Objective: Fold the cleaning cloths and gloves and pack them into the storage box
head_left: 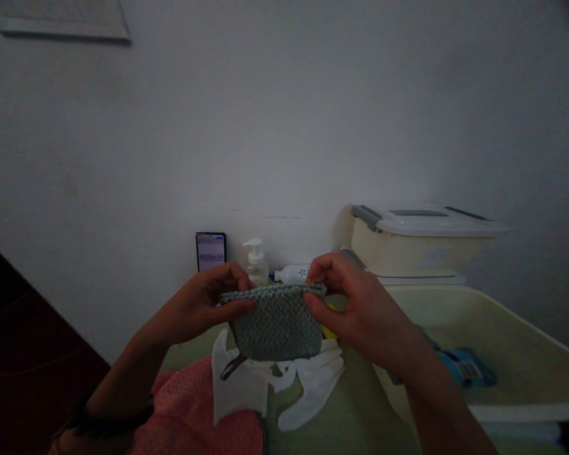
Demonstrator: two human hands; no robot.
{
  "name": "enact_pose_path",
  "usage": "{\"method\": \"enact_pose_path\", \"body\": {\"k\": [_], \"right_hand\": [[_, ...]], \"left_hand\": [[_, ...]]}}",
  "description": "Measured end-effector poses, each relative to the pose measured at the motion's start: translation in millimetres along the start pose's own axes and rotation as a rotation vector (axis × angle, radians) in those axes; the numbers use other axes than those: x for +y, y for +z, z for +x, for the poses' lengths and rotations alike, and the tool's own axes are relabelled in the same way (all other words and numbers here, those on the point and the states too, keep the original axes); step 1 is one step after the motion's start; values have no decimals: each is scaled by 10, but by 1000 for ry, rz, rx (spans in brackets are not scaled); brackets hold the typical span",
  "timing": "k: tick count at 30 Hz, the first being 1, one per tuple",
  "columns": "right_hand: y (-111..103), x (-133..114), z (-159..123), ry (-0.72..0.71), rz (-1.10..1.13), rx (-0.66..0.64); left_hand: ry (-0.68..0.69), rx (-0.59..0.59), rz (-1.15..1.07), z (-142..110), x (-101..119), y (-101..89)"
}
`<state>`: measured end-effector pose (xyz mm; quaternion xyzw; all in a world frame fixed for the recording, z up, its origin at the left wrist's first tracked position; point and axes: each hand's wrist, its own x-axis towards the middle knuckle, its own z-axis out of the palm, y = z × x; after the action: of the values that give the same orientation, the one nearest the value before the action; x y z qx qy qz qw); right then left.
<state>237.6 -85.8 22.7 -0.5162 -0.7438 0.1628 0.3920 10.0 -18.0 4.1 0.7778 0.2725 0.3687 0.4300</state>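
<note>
A small grey-green knitted pouch-like cloth [279,325] hangs in the air between my hands, its top edge level. My left hand [218,296] pinches the left end of that edge between thumb and fingers. On the other end, my right hand [344,294] grips the same edge with thumb in front. A dark loop dangles from the cloth's lower left corner. Beneath it lie white gloves [310,388] on a green surface, partly over a red knitted cloth [194,411]. Something yellow shows behind the cloth, mostly hidden.
A clear pump bottle [256,262], a phone [211,251] and a white bottle [291,273] are by the wall. At right, a cream tub [512,328] holds a blue labelled package [464,368]. Behind it sits a lidded storage box [417,246].
</note>
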Motion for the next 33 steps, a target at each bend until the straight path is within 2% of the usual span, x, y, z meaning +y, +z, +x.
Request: {"method": "enact_pose_path", "body": {"k": [4, 9, 12, 15, 18, 21, 27, 33], "right_hand": [[117, 25, 28, 30, 189, 93], [235, 80, 69, 86, 408, 152], [237, 87, 66, 85, 397, 108], [217, 41, 46, 25, 381, 48], [189, -33, 24, -50, 335, 27], [151, -92, 7, -99, 268, 27], [133, -110, -9, -115, 244, 9], [129, -84, -5, -56, 204, -68]], "left_hand": [[-28, -23, -120, 16, -11, 20], [15, -1, 6, 10, 39, 46], [39, 3, 93, 1, 106, 91], [85, 15, 281, -14, 177, 150], [202, 64, 456, -38, 234, 189], [304, 98, 528, -59, 283, 204], [341, 117, 574, -86, 332, 226], [250, 318, 355, -119, 294, 173]]}}
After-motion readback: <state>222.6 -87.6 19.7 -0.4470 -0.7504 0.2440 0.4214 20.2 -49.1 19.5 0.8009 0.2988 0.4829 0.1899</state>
